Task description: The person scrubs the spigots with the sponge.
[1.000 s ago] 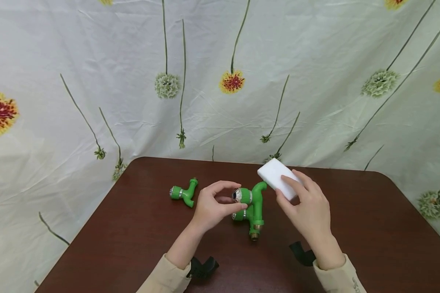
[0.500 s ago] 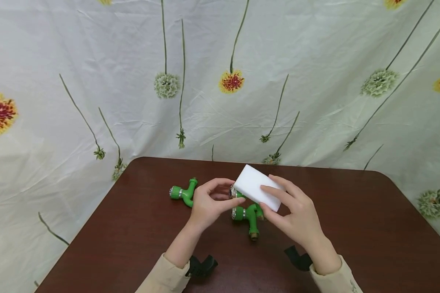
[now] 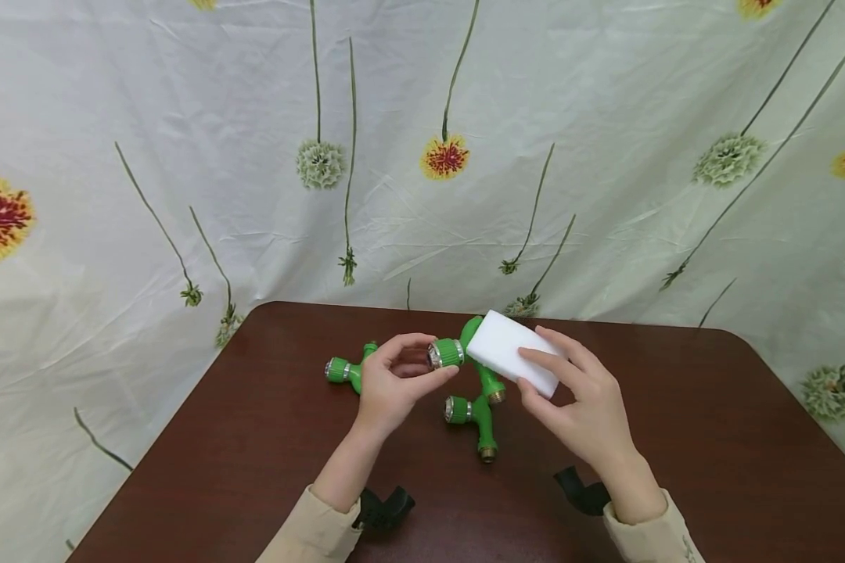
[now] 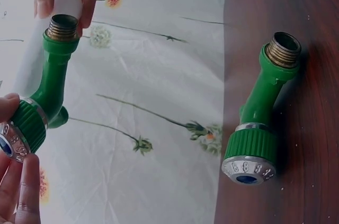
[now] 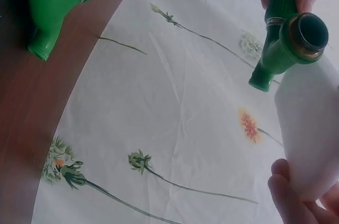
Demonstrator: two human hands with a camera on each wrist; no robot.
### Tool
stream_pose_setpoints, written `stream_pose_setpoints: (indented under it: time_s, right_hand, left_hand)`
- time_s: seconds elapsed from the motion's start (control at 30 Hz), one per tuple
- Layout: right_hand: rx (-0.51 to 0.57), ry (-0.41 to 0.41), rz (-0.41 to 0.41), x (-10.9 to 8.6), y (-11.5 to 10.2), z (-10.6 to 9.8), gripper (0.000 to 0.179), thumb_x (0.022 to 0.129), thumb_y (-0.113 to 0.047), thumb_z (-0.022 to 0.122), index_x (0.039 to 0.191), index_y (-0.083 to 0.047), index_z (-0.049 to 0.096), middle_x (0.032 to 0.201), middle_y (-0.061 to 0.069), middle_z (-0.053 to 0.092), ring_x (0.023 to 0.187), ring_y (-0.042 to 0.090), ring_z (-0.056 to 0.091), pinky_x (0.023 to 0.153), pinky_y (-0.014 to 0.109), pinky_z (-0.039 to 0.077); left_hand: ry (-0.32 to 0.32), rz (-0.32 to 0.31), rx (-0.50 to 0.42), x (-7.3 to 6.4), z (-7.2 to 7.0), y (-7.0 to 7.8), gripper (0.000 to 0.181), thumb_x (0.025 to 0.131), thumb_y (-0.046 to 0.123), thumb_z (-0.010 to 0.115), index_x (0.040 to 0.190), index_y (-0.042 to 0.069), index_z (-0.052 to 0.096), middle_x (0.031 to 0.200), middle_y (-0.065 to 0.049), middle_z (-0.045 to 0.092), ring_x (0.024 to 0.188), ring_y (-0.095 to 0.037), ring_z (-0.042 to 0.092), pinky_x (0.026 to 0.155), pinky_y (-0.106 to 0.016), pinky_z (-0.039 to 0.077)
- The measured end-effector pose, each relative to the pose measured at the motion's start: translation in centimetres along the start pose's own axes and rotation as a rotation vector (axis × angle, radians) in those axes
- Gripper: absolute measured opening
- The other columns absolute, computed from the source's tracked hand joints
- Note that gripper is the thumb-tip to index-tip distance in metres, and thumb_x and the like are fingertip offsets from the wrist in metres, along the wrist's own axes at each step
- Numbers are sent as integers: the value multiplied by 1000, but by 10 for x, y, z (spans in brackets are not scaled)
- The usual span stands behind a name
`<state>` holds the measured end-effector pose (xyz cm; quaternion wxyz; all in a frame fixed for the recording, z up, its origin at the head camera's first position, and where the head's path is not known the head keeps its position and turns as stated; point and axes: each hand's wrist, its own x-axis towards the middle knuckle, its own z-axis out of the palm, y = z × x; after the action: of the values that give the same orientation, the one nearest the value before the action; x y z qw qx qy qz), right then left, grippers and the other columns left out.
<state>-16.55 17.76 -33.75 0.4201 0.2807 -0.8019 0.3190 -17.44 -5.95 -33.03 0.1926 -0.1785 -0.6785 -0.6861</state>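
By its ribbed knob, my left hand (image 3: pixel 386 385) grips a green faucet (image 3: pixel 451 353) above the table. The brass threaded end of this faucet (image 4: pixel 53 81) points up in the left wrist view. A white sponge block (image 3: pixel 510 348) is pinched between the thumb and fingers of my right hand (image 3: pixel 593 403). In the head view the sponge covers part of the faucet body; it appears to touch it. Below the hands a second green faucet (image 3: pixel 485 430) lies on the table. Partly behind my left hand lies a third green faucet (image 3: pixel 339 370).
The dark red-brown table (image 3: pixel 711 438) has rounded far corners. Behind it hangs a white cloth (image 3: pixel 605 195) printed with flowers. Black curved pieces (image 3: pixel 387 510) sit at both wrists, near the beige sleeves (image 3: pixel 313 528).
The held faucet has risen and moved slightly left, and its tilt has changed. The sponge went left and down over the faucet, then shifted slightly back right and up. Both grips stay the same.
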Motion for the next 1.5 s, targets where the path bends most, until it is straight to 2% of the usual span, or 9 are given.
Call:
stream_pose_setpoints:
  time_s: [0.13,0.3,0.43,0.57,0.7,0.9,1.13,1.33,1.5]
  right_hand:
    - [-50,-13,-17,0,2,-1,26,81,-27,63,99,-12,74,118,10,61,99,26,59,64,26,47]
    - [-65,72,-4,2,4,-2,27,80,-28,62,98,-11,74,117,10,62,99,27,60,66,23,47]
    - [-12,35,-78,4,-2,-2,28,83,-31,58,98,-13,74,118,10,61,99,26,59,70,20,44]
    - [-45,-11,-137,5,-2,-3,27,83,-28,55,96,-14,74,118,10,61,98,26,58,67,28,45]
    - [-97,28,-88,4,3,-4,29,82,-29,55,96,-12,74,118,11,62,98,27,59,62,28,43]
    - [-56,8,-9,1,6,-5,26,79,-23,62,99,-11,74,118,10,61,98,26,59,58,23,42]
    - [-9,12,68,-1,6,1,29,70,-7,70,99,-11,73,114,9,63,95,25,62,67,13,44]
    - [82,13,123,-2,3,3,33,69,0,72,100,-12,73,113,6,64,95,22,62,72,8,43]
    - [97,19,128,-2,1,3,32,70,0,72,99,-12,74,113,7,64,95,22,62,72,9,44]
  left_hand:
    - [31,15,-6,2,-2,-9,37,66,-9,80,100,-7,67,93,-18,65,78,-25,66,70,-34,57]
    - [50,48,-30,5,-8,-29,38,65,-3,83,100,1,69,92,-13,66,79,-19,66,70,-32,57]
    - [51,27,-24,6,-8,-26,39,65,-6,82,101,-1,69,95,-14,66,76,-24,67,68,-33,57]
    - [41,6,-14,4,-6,-13,39,66,-9,80,103,-7,66,98,-19,64,71,-31,67,66,-33,57]
    - [43,2,-7,2,-5,2,38,66,-11,78,102,-11,64,96,-21,64,70,-29,67,64,-31,57]
    - [52,-18,-32,4,-7,3,39,66,-12,78,102,-9,65,96,-20,64,69,-20,67,64,-29,56]
    - [57,-15,-74,7,-11,-22,42,66,-8,81,106,-5,66,97,-15,64,69,-20,67,64,-30,56]
    - [47,32,-107,8,-11,-27,42,66,-9,80,104,-3,66,96,-13,65,77,-22,67,71,-35,57]
    - [10,2,-120,8,-10,-27,42,67,-11,78,105,-4,63,98,-13,65,79,-20,68,74,-36,56]
